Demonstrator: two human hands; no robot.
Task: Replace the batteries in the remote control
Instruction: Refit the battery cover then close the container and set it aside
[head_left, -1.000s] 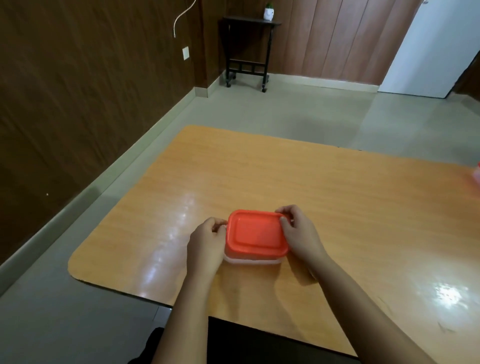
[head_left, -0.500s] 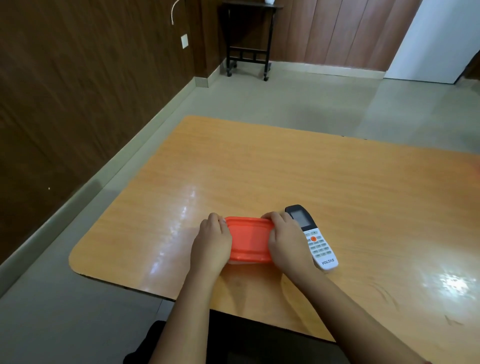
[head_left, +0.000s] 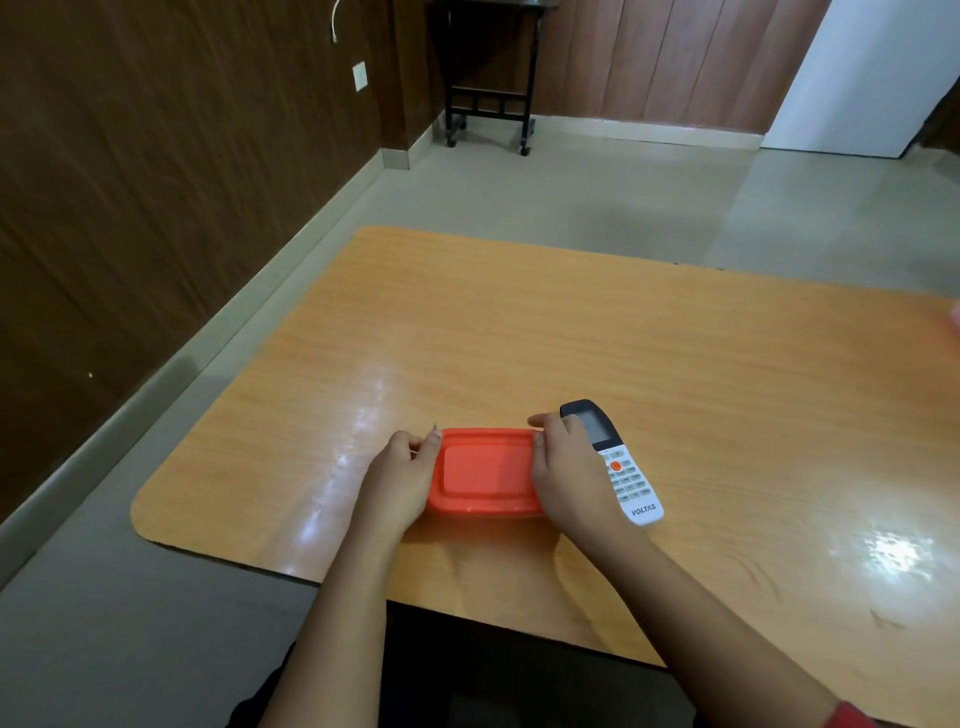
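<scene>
A dark wood-panelled wall (head_left: 156, 182) fills the far left, with a pale skirting strip along the grey floor (head_left: 571, 192). The orange wood-grain tabletop (head_left: 519, 332) begins beside it, glossy and streaked with light reflections, its near left corner rounded.

On the near part of the tabletop, the left hand (head_left: 397, 480) presses against the left short side of an orange container (head_left: 483, 475), fingers curled and closed against its edge. The container is rectangular, with a raised rim around its lid; the lid is on, and what is inside cannot be seen. The right hand (head_left: 563, 475) clamps the opposite short side, thumb at the far right corner and fingers wrapped down the wall.

Just beside the right hand, and partly hidden behind it, the remote control (head_left: 618, 467) lies flat on the tabletop, face up. Its dark display end points away from the person, its white keypad end with the printed brand name points toward them, and an orange button sits below the screen. Neither hand holds it.

Farther back, a black wheeled stand (head_left: 488, 104) sits against the wall, and a white door (head_left: 857, 78) shows at the far right.
</scene>
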